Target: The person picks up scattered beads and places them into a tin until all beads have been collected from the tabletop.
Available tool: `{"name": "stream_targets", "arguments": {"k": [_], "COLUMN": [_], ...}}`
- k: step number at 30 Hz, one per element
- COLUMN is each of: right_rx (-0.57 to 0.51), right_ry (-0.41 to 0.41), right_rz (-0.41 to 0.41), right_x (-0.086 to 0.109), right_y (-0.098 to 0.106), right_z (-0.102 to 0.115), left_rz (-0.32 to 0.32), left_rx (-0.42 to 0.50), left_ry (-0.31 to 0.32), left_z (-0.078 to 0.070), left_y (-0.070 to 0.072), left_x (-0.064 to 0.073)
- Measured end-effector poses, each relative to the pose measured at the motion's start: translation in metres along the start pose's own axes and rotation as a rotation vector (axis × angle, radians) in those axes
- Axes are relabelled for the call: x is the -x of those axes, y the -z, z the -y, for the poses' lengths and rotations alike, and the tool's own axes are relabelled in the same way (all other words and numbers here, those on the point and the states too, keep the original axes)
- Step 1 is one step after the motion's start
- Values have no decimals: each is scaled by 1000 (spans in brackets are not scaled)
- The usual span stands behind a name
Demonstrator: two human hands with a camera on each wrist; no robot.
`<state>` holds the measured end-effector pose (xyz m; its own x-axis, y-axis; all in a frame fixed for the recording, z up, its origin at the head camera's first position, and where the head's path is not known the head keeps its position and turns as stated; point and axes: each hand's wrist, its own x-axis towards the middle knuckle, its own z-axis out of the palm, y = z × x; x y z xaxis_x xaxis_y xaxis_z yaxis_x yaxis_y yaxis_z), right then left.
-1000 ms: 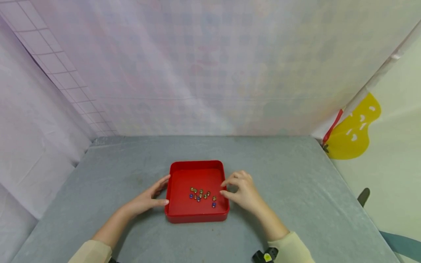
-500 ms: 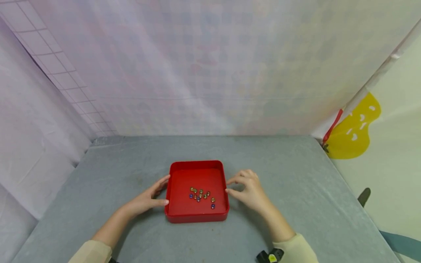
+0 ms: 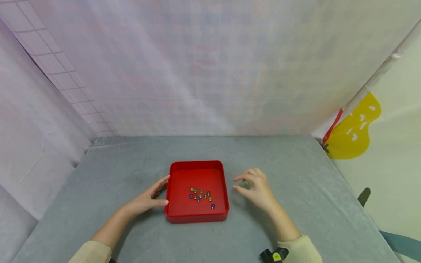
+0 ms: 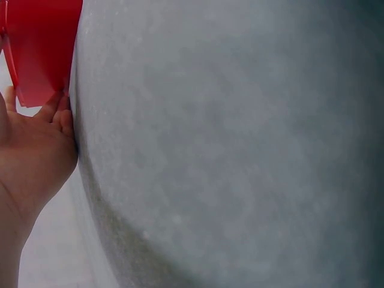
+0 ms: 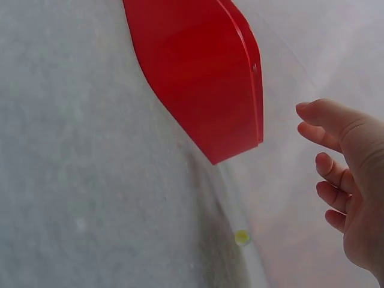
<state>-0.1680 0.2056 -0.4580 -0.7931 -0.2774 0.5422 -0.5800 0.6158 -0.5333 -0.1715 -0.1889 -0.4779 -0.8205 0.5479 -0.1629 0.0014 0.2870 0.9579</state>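
A square red tray [image 3: 197, 175] with a raised rim rests on the grey cloth. Small shiny marbles, several gold-green [image 3: 201, 191] and a few blue [image 3: 212, 206], lie loose on its floor. My left hand [image 3: 148, 199] touches the tray's left side with thumb and fingertips, the fingers extended. To the right of the tray, my right hand [image 3: 254, 188] hovers apart from it, fingers relaxed and thumb separated. Beyond those fingers a single yellow-green marble [image 5: 242, 237] sits on the cloth, untouched in the right wrist view; in the head view it shows between finger and thumb.
Grey cloth [image 3: 144, 157] covers the table around the tray. A pale patterned curtain [image 3: 210, 73] hangs behind it, and white fabric [image 3: 39, 128] closes the left side. On the right, a light wall bears a yellow shape [image 3: 353, 135].
My right hand has drawn back rightward from the tray's right rim, and the yellow-green marble now shows by it. One gold-green marble in the tray has rolled left. The left hand stays put.
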Motion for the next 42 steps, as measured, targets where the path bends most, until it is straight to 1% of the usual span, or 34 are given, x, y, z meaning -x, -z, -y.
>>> {"name": "stream_targets", "arguments": {"k": [3, 6, 14, 23, 31, 42], "right_rx": [-2, 2, -4, -14, 14, 37], "right_ry": [15, 10, -40, -96, -128, -218], "right_rz": [-22, -36, -35, -22, -31, 0], "right_x": [1, 2, 5, 10, 15, 19], "right_y": [2, 3, 6, 3, 1, 0], "right_z": [-4, -8, -18, -29, -42, -51], "left_rz": [1, 1, -2, 1, -3, -10], "left_rx": [2, -1, -7, 6, 6, 0], "left_ry": [-1, 2, 9, 2, 13, 25], "left_z": [0, 1, 2, 2, 1, 0], "left_y": [0, 0, 0, 0, 0, -1], "left_x": [0, 0, 0, 0, 0, 0]}}
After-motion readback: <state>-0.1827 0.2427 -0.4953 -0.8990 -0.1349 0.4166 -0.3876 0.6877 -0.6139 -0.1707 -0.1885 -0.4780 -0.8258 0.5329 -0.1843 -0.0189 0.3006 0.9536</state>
